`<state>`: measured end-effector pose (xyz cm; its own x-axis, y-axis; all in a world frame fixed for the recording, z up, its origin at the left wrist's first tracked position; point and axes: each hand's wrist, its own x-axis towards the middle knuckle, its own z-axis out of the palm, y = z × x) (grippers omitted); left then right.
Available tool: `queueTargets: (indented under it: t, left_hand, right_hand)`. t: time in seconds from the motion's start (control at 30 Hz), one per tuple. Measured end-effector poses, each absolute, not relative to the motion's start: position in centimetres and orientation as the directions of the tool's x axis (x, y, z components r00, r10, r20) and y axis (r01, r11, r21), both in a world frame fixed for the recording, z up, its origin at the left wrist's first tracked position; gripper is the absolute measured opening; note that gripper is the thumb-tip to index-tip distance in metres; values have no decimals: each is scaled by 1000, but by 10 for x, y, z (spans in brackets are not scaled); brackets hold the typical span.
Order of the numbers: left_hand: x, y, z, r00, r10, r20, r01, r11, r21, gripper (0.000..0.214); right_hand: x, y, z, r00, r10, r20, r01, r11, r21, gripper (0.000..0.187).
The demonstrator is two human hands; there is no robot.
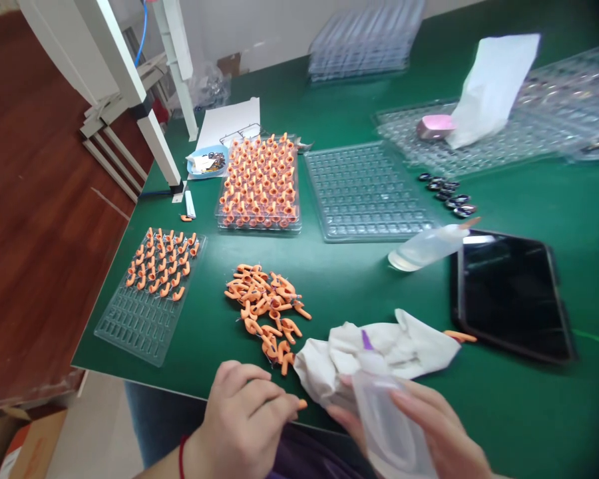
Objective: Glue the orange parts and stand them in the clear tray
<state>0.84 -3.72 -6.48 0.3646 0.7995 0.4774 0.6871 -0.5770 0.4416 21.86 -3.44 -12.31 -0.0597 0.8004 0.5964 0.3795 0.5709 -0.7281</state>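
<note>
My left hand [244,419] is closed at the table's front edge, fingers pinched on a small orange curved plastic part [302,404], of which just the tip shows. In my right hand [424,419] is a translucent squeeze bottle [389,412] with a purple nozzle, tilted with its tip pointing away from me. Behind the bottle lies a crumpled white cloth [379,339]. A loose pile of orange curved parts [264,299] sits just beyond my left hand.
A partly filled clear tray [134,326] lies at left. Stacked trays of orange parts [259,179] stand behind the pile, beside a bare clear tray [369,193]. A second bottle [424,247], dark shiny pieces [446,193] and a black tablet [512,293] are at right.
</note>
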Motion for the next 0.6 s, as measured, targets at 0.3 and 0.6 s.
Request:
queueTargets:
  t: [0.3, 0.6]
  left_hand:
    - [23, -31, -81, 375, 781, 500, 722, -584, 371, 11]
    - [30, -28, -80, 387, 728, 566, 681, -640, 356, 13]
  right_hand:
    - [208, -26, -115, 30, 796, 605, 410, 542, -733, 73]
    - [200, -22, -111, 80, 790, 608, 396, 535, -746, 71]
